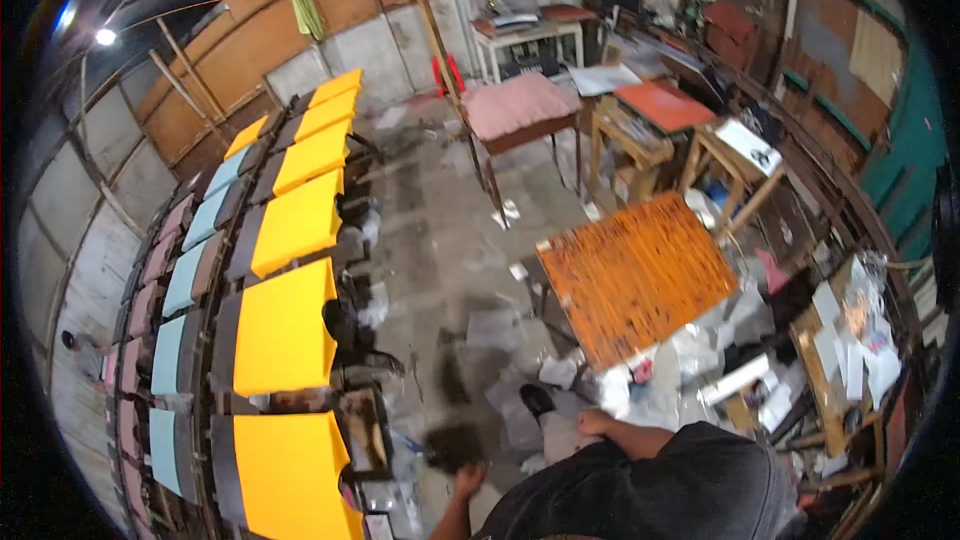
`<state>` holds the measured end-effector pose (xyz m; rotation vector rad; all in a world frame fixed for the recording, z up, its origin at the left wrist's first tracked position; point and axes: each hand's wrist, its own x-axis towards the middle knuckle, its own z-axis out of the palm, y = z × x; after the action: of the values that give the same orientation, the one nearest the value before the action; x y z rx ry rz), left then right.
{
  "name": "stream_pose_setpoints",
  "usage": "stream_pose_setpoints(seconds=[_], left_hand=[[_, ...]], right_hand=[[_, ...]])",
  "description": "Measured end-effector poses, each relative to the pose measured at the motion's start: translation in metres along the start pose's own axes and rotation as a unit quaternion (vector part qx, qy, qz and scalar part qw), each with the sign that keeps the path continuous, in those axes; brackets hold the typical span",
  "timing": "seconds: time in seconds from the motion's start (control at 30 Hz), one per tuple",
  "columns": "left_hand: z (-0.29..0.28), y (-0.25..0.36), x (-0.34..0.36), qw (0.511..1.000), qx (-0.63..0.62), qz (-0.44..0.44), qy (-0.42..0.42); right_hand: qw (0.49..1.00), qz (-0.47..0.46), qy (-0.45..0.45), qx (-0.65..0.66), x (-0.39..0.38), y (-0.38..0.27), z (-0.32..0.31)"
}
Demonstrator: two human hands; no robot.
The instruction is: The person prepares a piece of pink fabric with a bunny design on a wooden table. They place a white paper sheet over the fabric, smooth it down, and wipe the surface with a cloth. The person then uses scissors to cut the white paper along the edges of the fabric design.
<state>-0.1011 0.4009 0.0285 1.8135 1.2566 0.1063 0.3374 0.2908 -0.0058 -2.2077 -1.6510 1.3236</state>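
Note:
My left hand (468,478) hangs low at the bottom centre, fingers loosely curled with nothing visible in them, to the right of the nearest yellow panel (285,470). My right hand (595,423) is closed in front of my light trousers (560,440); what it holds, if anything, is too small to tell. More yellow panels (280,325) lie on long racks at the left, beside pale blue (170,355) and pink ones (130,360). A scorched-spotted wooden board (637,275) rests ahead to the right of my hands.
A pink cushioned table (520,105) stands beside a wooden post (430,20). Benches with an orange board (662,102) line the back right. Paper and plastic scraps (690,360) litter the floor at right, near a leaning wooden piece (820,370). A grey concrete floor (420,230) runs between racks and tables.

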Motion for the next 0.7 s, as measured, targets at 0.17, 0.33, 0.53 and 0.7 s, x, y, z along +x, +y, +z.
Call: stream_pose_setpoints(seconds=[0.17, 0.33, 0.53, 0.7], left_hand=[[-0.025, 0.025, 0.056, 0.986, 0.041, -0.139, -0.080], [-0.058, 0.040, 0.142, 0.982, -0.009, -0.184, -0.040], [-0.139, 0.009, 0.235, 0.983, 0.085, -0.160, 0.010], [-0.204, 0.113, 0.409, 0.952, -0.254, -0.145, 0.094]], right_hand=[[0.986, -0.132, -0.095, 0.043, 0.131, -0.089, -0.107], [0.975, -0.179, -0.110, 0.065, 0.254, -0.128, -0.183], [0.986, -0.154, -0.055, -0.012, 0.338, -0.205, -0.289], [0.993, -0.094, -0.034, 0.070, 0.395, -0.171, -0.327]])
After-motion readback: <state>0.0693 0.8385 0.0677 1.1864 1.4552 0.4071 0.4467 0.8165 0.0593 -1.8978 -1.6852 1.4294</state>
